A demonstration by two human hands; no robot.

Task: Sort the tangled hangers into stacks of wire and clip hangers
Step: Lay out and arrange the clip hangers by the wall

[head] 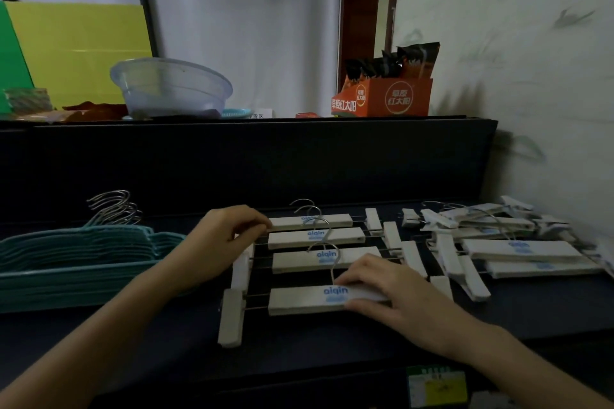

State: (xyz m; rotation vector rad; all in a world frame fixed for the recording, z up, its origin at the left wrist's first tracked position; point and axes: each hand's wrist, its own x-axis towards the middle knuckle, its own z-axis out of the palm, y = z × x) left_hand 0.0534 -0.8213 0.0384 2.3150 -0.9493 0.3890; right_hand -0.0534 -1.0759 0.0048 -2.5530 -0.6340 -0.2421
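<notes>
A stack of teal wire hangers [76, 252] with steel hooks lies at the left of the dark table [299, 352]. In the middle, several white clip hangers [315, 237] lie in a row, one behind another. My left hand [226, 236] curls its fingers on the left end of the farthest ones. My right hand [392, 289] holds the right part of the nearest clip hanger [299, 300], thumb under its front edge and fingers over the top. A loose heap of more clip hangers [505, 242] lies at the right.
A raised black shelf [249, 159] backs the table and carries a clear plastic bowl [172, 88], an orange snack box [382, 96] and yellow and green boards [76, 50]. A white wall [531, 76] closes the right side. A green-labelled item [435, 388] sits at the near edge.
</notes>
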